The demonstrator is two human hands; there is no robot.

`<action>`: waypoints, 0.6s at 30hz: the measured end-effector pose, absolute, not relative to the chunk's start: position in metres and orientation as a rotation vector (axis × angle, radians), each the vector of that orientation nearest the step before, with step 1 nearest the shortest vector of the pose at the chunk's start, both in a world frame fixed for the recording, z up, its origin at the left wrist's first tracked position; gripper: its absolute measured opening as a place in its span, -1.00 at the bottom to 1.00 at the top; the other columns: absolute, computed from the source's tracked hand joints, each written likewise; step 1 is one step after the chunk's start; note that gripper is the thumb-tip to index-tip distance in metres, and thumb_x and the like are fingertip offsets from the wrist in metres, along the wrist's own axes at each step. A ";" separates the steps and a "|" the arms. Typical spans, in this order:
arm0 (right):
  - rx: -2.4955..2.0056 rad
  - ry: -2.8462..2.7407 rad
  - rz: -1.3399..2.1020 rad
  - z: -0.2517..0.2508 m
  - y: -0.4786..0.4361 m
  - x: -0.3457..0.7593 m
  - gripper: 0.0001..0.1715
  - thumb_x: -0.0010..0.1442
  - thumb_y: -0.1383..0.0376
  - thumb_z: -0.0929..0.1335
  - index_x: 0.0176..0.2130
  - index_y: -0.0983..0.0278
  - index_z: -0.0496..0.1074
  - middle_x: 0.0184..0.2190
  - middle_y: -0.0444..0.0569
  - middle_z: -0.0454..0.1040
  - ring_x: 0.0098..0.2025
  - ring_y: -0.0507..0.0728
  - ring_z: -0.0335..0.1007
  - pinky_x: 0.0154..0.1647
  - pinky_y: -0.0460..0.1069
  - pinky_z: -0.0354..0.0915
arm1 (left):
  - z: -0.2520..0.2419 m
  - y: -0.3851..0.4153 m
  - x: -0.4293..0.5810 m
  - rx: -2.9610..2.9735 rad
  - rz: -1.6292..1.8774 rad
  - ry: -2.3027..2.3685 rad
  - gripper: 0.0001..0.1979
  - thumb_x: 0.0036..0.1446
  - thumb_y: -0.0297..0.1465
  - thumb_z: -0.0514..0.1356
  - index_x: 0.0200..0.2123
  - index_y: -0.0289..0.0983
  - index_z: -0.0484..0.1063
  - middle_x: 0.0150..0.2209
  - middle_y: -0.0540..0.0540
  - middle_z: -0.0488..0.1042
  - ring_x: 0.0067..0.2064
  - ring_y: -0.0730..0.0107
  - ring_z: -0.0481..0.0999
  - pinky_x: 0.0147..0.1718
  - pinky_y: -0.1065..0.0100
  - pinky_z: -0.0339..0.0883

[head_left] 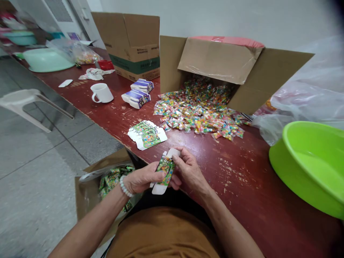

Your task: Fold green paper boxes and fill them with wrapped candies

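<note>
Both my hands grip one small green printed carton (166, 171) over the near edge of the red-brown table (242, 186). My left hand (142, 179), with a white bead bracelet at the wrist, pinches the carton's lower left side. My right hand (188, 170) closes its fingers on the upper right side by the white end flap. A fanned stack of flat green cartons (147, 134) lies just beyond my hands. Farther back, a heap of small colourful candy packets (199, 111) spills from a tipped cardboard box (223, 61).
A lime green basin (311, 161) sits at the right beside a clear plastic bag (303, 93). A white mug (101, 93), blue-white box bundles (137, 97) and a second cardboard box (131, 39) stand at the back left. A floor box of green cartons (110, 181) is by my left arm.
</note>
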State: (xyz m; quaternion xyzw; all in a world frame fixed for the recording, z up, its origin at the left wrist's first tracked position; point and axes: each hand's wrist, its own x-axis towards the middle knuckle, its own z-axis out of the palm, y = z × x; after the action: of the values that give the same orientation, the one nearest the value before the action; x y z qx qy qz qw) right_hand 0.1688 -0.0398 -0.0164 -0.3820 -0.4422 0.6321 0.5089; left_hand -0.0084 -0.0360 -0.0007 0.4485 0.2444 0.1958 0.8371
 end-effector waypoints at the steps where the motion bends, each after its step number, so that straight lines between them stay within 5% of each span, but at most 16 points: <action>1: -0.894 -1.044 1.566 -0.013 -0.044 0.170 -0.64 0.23 0.10 0.40 0.00 0.13 0.38 -0.35 -0.17 0.45 -0.52 -0.03 0.35 -0.54 -0.15 0.32 | -0.002 -0.037 -0.005 0.922 0.412 0.490 -0.41 -0.10 0.02 0.41 -0.18 -0.36 0.54 -0.28 -0.24 0.59 -0.25 0.15 0.60 -0.23 0.27 0.42; 6: -0.846 -1.000 1.753 -0.002 -0.057 0.173 -0.16 0.17 0.14 0.47 0.29 -0.06 0.06 -0.23 -0.18 0.45 -0.71 -0.11 0.25 -0.76 -0.16 0.24 | -0.008 -0.041 0.009 0.880 0.519 0.503 -0.43 -0.24 0.00 0.48 -0.33 -0.36 0.57 -0.42 -0.17 0.58 -0.43 0.25 0.59 -0.44 0.41 0.38; 10: -0.822 -1.026 1.639 -0.002 -0.057 0.173 -0.08 0.08 0.22 0.53 0.29 0.00 0.10 -0.12 -0.09 0.46 -0.45 -0.02 0.46 -0.58 -0.16 0.40 | -0.002 -0.042 0.010 0.924 0.532 0.597 -0.48 -0.23 -0.05 0.50 -0.39 -0.39 0.56 -0.47 -0.13 0.54 -0.48 0.26 0.59 -0.47 0.41 0.39; 13: -0.838 -0.948 1.615 -0.004 -0.056 0.171 -0.18 0.05 0.20 0.55 0.22 0.06 0.23 -0.09 -0.06 0.49 -0.42 0.00 0.45 -0.59 -0.15 0.39 | 0.002 -0.043 0.013 0.941 0.590 0.719 -0.57 -0.12 -0.13 0.48 -0.35 -0.37 0.55 -0.48 -0.10 0.54 -0.51 0.31 0.57 -0.48 0.39 0.41; 18: -0.918 -0.801 1.681 -0.008 -0.056 0.168 -0.63 0.07 0.09 0.51 -0.22 0.27 0.48 -0.63 -0.24 0.39 -0.71 -0.07 0.17 -0.68 -0.13 0.26 | -0.001 -0.043 0.021 1.015 0.711 0.859 -0.65 0.03 -0.16 0.40 -0.41 -0.36 0.50 -0.49 -0.07 0.53 -0.46 0.40 0.50 -0.40 0.39 0.42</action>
State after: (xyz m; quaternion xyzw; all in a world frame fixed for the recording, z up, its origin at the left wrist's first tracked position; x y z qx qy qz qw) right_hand 0.1680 -0.0557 -0.0075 -0.3810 -0.3323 0.6974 0.5080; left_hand 0.0211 -0.0428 -0.0005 0.4607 0.3898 0.3227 0.7292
